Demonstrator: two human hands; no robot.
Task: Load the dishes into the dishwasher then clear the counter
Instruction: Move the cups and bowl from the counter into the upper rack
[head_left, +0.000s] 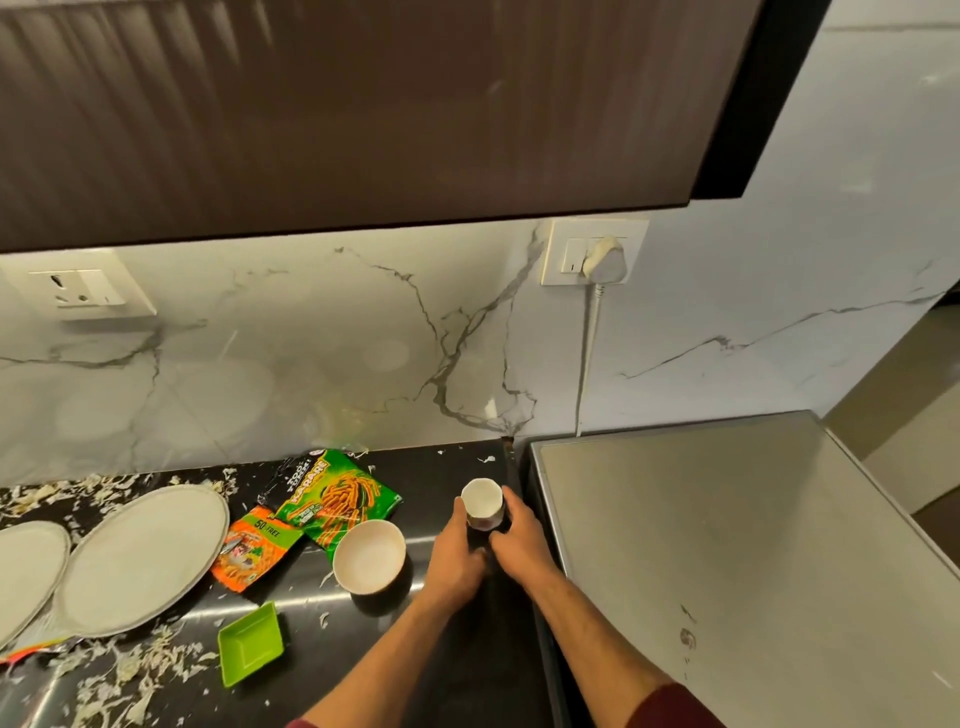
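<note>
Both hands on one small paper cup (483, 503), upright at the right end of the dark counter (447, 649), just beside the steel appliance top (727, 561). Left hand (458, 552) wraps the cup's left side, fingers curled round it; right hand (521, 535) wraps the right side likewise, thumbs near each other below the rim. Whether the cup base touches the counter: cannot tell. Left of the hands, a white paper bowl (370, 556) stands upright; beyond it a green snack packet (337, 501) and an orange snack packet (254, 548), overlapping. Near left: green square dish (251, 643). Far left: two pale plates (143, 558), edges touching. White shreds (119, 670) scattered over the left counter.
</note>
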